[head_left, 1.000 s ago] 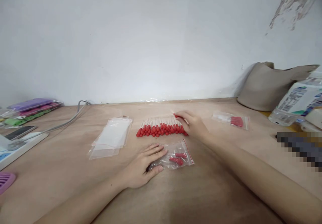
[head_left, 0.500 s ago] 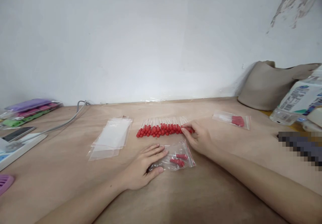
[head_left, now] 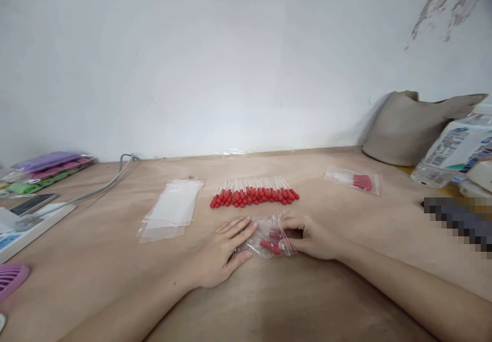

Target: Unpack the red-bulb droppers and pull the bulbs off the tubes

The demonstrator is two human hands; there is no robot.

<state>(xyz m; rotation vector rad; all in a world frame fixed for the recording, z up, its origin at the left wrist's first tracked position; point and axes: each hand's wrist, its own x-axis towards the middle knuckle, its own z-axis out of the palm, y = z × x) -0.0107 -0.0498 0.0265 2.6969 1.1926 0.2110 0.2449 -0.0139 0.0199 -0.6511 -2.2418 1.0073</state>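
Observation:
My left hand (head_left: pixel 221 255) lies flat, fingers stretched out, on the left part of a small clear zip-lock bag (head_left: pixel 261 224). Inside the bag are red-headed sticks (head_left: pixel 270 246), their heads towards its right-hand mouth; their other ends are hidden. My right hand (head_left: pixel 307 237) curls around the mouth, thumb below and fingers above, gripping the plastic there. Whether a stick is also between its fingers cannot be made out. Just beyond both hands, a row of thin white sticks with red heads (head_left: pixel 253 196) lies side by side, heads towards me.
At left lies a stack of flat clear bags (head_left: pixel 172 206). A filled bag (head_left: pixel 355 180) of red-headed sticks is at right. Further left are a power strip (head_left: pixel 38 229), a cable and a phone; far right, a plastic bottle (head_left: pixel 449 152) and a beige bag (head_left: pixel 403 129).
My right hand has moved from the right end of the stick row down to the mouth of the zip-lock bag, uncovering that end. My left hand stays on the bag.

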